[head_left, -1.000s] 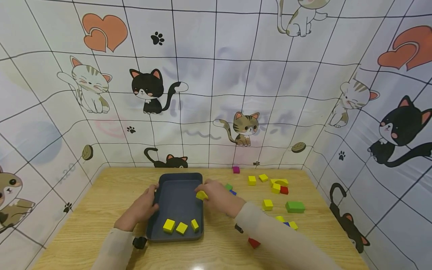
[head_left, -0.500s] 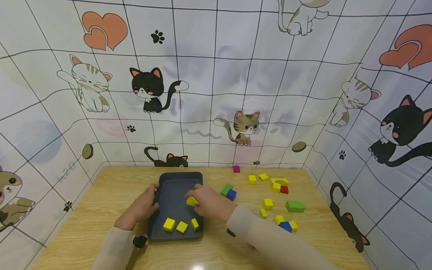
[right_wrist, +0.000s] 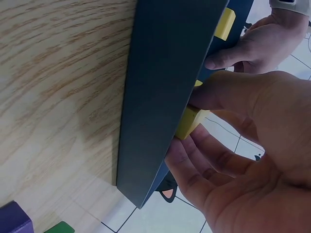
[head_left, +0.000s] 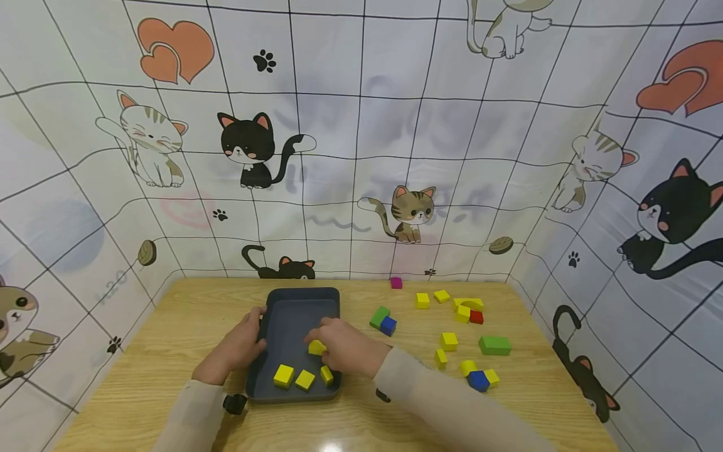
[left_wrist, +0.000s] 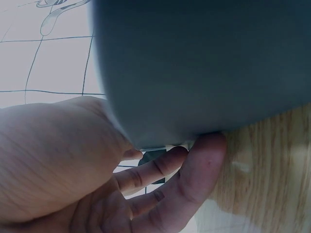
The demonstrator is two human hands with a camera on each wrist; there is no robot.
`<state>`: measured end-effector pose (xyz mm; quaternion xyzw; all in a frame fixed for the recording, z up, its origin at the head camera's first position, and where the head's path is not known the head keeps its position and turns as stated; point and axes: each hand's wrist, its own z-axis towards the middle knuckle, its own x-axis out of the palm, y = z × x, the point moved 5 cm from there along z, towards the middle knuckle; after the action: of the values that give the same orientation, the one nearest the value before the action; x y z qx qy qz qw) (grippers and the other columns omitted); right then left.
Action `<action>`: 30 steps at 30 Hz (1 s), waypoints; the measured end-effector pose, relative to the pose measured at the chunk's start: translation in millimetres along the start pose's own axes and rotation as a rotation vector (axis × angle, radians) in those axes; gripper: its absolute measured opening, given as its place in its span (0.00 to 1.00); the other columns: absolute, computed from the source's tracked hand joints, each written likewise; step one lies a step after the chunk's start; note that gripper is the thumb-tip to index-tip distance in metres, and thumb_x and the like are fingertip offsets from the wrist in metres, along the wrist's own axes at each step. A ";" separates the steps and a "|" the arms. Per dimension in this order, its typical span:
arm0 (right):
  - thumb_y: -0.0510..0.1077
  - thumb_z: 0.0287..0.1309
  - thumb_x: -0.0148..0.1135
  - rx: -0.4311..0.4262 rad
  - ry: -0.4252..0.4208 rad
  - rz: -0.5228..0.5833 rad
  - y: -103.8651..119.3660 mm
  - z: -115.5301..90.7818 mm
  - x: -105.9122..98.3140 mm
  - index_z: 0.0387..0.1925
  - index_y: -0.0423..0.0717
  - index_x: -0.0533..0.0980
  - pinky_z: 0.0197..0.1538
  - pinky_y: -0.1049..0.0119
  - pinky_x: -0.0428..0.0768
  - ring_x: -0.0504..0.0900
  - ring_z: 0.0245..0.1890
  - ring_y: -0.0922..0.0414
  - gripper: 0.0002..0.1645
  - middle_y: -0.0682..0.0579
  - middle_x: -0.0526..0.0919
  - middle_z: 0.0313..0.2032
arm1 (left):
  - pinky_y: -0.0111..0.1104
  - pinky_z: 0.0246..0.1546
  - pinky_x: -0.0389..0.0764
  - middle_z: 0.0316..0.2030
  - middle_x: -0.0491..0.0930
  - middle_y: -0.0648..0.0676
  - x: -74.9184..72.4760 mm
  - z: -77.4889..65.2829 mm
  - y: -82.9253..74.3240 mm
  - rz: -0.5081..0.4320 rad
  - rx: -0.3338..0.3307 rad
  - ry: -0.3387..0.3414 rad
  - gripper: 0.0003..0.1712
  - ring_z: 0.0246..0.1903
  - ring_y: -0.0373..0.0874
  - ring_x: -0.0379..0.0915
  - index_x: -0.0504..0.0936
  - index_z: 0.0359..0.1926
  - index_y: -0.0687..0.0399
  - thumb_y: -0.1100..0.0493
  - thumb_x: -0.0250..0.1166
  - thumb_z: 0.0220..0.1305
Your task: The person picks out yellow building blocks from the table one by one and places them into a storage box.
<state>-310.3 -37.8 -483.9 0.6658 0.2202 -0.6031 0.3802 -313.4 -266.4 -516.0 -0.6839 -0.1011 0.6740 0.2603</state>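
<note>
A dark grey tray (head_left: 282, 333) lies on the wooden table. My left hand (head_left: 234, 348) grips its left rim, thumb over the edge; in the left wrist view the fingers (left_wrist: 204, 165) touch the tray's outer wall. My right hand (head_left: 353, 347) reaches over the right rim and pinches a yellow block (head_left: 317, 347) inside the tray, between thumb and fingers, as the right wrist view also shows. Part of that block is hidden by the fingers. Close to the tray's near end lie a yellow cube (head_left: 283, 376), another yellow block (head_left: 305, 380) and a narrower yellow block (head_left: 326, 375).
Right of the tray, a green block (head_left: 380, 316) touches a blue block (head_left: 388, 325). Farther right are several yellow blocks, a red block (head_left: 476, 317), a long green block (head_left: 494, 345) and a blue block (head_left: 478, 380). A magenta block (head_left: 396, 283) sits near the back edge.
My right hand has carried the yellow block left and nearer, from the tray's right rim to inside it. The green and blue blocks are now uncovered. My left hand has stayed put.
</note>
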 end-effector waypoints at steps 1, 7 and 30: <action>0.37 0.63 0.73 -0.002 0.004 0.005 -0.2 0.2 0.8 0.63 0.56 0.85 0.54 0.74 0.84 0.81 0.51 0.62 0.27 0.56 0.87 0.58 | 0.58 0.60 0.81 0.70 0.68 0.79 -0.3 -0.1 -0.1 -0.002 -0.003 0.001 0.39 0.64 0.68 0.77 0.57 0.75 0.73 0.69 0.65 0.69; 0.36 0.63 0.74 0.005 0.029 0.016 1.6 0.6 3.1 0.62 0.57 0.85 0.54 0.73 0.84 0.81 0.51 0.63 0.27 0.56 0.87 0.57 | 0.58 0.61 0.81 0.71 0.67 0.79 -0.2 -0.1 -0.3 -0.010 -0.008 0.005 0.39 0.65 0.69 0.76 0.57 0.75 0.73 0.69 0.65 0.70; 0.34 0.61 0.74 -0.037 0.018 0.018 4.0 -2.6 2.7 0.61 0.54 0.86 0.56 0.75 0.84 0.83 0.53 0.64 0.27 0.59 0.88 0.56 | 0.59 0.62 0.80 0.70 0.67 0.79 1.3 0.0 0.3 -0.003 -0.003 0.000 0.39 0.64 0.69 0.77 0.57 0.75 0.74 0.69 0.65 0.69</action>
<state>-305.1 -38.7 -485.6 0.6659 0.2286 -0.5896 0.3958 -313.3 -266.1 -517.3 -0.6841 -0.1031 0.6735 0.2605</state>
